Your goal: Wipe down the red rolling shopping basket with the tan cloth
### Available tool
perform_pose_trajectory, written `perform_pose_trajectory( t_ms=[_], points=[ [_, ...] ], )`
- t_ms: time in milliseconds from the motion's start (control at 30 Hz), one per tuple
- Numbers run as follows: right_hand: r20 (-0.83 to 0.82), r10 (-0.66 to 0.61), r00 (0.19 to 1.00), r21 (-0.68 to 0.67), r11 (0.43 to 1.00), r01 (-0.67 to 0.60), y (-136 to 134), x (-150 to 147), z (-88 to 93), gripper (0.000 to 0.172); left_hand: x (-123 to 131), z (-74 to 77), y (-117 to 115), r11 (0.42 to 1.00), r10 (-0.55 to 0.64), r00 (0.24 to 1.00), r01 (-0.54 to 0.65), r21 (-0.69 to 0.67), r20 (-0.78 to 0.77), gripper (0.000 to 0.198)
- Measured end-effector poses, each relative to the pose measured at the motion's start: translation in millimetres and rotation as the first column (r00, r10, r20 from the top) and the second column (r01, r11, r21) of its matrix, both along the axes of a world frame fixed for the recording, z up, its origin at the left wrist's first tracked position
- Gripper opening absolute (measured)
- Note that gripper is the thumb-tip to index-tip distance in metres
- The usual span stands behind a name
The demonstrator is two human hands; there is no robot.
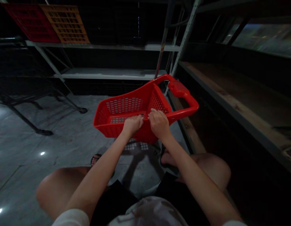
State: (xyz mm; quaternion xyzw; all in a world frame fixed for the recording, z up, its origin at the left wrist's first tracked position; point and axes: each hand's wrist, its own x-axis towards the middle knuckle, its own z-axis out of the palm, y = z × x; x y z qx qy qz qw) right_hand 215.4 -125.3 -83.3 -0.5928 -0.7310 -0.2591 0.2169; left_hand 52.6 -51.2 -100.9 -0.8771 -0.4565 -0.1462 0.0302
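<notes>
- Your red cart stands upright on the grey floor, right in front of you, between and just beyond your bent knees.
- Your left hand is clamped on the cart's near rim, around the middle of that long side, fingers curled over the edge.
- Your right hand grips the same rim just beside it, closer to the cart's handle, which it leaves free. A narrow gap separates the two hands.
- How far along: as I judge it, the hold is done, with both of your hands set on one side of the cart. The cart looks level and supported from below, though its wheels are mostly hidden. How much is left can't be told from this view.
- Behind the cart: a white metal rack, with a red crate and a yellow crate up on its higher shelf.
- Left of the cart, well apart: a dark wheeled frame.
- Right of the cart, near its handle: a long wooden shelf.
</notes>
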Motion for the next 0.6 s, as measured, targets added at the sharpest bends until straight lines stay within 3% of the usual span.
perform_pose_trajectory(
  t_ms=[133,233,333,433,600],
  points=[
    [0.02,0.026,0.999,0.037,0.999,-0.027,-12,81,16.6,0.028,-56,-0.3,8,1.0,0.009,0.981,-0.014,-0.023,-0.194,0.06],
    [-0.136,-0.087,0.987,0.162,0.981,0.109,-13,156,37.9,0.035,-100,-6.3,15,0.998,-0.042,0.951,0.022,-0.066,-0.308,0.061],
    [-0.312,-0.137,0.94,0.176,0.964,0.199,6,194,47.9,0.038,-110,-8.5,16,0.991,-0.066,0.929,0.018,-0.133,-0.365,0.059],
    [-0.362,-0.122,0.924,0.16,0.968,0.191,32,170,33.7,0.032,-93,-7.1,18,0.987,-0.032,0.936,-0.025,-0.156,-0.352,0.06],
    [-0.245,-0.054,0.968,-0.005,0.998,0.055,53,27,-25.6,0.034,-71,-8.1,27,0.991,-0.011,0.968,-0.022,-0.129,-0.252,0.064]
  ],
)
